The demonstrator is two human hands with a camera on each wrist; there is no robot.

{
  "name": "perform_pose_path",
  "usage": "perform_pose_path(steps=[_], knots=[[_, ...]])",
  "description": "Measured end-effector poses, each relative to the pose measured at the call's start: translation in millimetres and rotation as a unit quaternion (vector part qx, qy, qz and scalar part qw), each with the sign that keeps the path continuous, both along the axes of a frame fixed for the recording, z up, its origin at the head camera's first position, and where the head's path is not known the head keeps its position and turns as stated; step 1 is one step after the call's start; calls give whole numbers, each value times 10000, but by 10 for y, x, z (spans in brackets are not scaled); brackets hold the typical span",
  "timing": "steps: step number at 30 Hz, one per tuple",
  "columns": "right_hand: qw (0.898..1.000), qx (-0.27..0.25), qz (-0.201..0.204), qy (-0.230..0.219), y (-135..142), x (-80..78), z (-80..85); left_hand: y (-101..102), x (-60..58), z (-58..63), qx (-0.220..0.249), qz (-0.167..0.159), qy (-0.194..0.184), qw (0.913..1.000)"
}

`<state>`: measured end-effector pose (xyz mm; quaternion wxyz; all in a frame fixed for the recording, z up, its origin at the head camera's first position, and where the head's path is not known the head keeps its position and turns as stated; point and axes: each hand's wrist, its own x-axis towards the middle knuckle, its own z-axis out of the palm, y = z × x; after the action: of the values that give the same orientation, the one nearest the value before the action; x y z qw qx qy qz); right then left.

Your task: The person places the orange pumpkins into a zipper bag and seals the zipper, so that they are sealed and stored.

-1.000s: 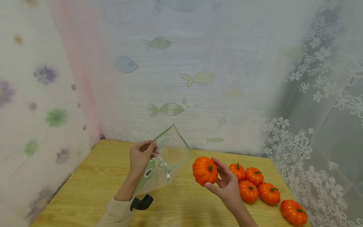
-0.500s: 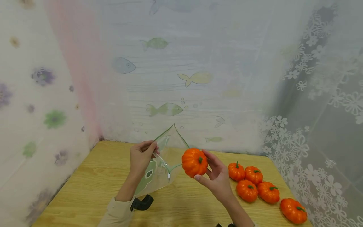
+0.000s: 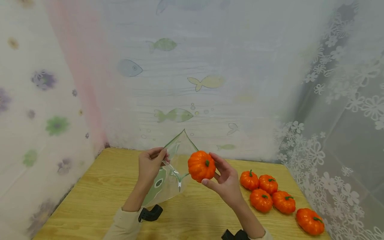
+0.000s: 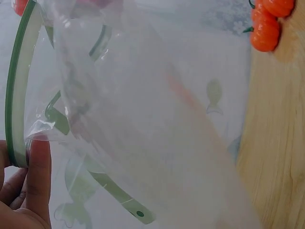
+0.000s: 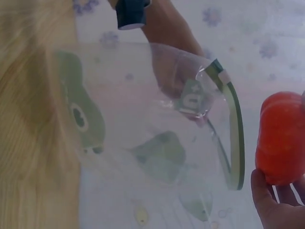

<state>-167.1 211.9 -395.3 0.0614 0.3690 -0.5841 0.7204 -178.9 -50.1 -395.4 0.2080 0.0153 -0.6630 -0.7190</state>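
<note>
My left hand (image 3: 151,165) pinches the rim of a clear zip bag (image 3: 168,186) with a green print, its green-edged mouth spread apart. In the left wrist view, thumb and fingers (image 4: 38,183) grip the green zip edge (image 4: 15,90). My right hand (image 3: 226,183) holds a small orange pumpkin (image 3: 201,166) with a green stem by its right side. The pumpkin is at the right of the bag's mouth and hides part of the rim in the head view. In the right wrist view the pumpkin (image 5: 281,138) stands just apart from the zip edge (image 5: 236,138).
Several more orange pumpkins (image 3: 261,200) lie on the right part of the wooden table (image 3: 192,216); one pumpkin (image 3: 310,221) sits apart near the right edge. Patterned sheets (image 3: 168,80) hang close behind the table and along both sides.
The right hand has carried the pumpkin leftward and slightly up, from beside the bag to its mouth. The left hand keeps its hold on the bag, nearly still.
</note>
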Motion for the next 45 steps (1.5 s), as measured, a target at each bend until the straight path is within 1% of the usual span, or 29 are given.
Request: perform_pose_path(steps=[6, 13, 19, 27, 30, 34, 39, 45], knots=[[9999, 107, -46, -25, -32, -17, 55, 14, 7, 1, 6, -48, 38, 10000], [9990, 320, -220, -223, -96, -49, 134, 15, 7, -2, 85, -182, 165, 9997], [9981, 520, -151, -302, -134, -75, 179, 6, -3, 14, 25, -203, 129, 9997], [9943, 892, 28, -581, -137, -80, 207, 22, -4, 17, -16, -334, 174, 9993], [9937, 954, 73, -585, -146, -79, 224, 40, -4, 10, 8, -396, 236, 9989], [9944, 918, 116, -502, -179, -81, 245, 60, -4, 12, 73, -423, 215, 9988], [9941, 954, 57, -510, -220, -81, 257, 66, 4, 18, 51, -384, 190, 9991], [9912, 1137, -94, -669, -244, -73, 265, 76, 2, -1, -63, -387, 141, 9991]])
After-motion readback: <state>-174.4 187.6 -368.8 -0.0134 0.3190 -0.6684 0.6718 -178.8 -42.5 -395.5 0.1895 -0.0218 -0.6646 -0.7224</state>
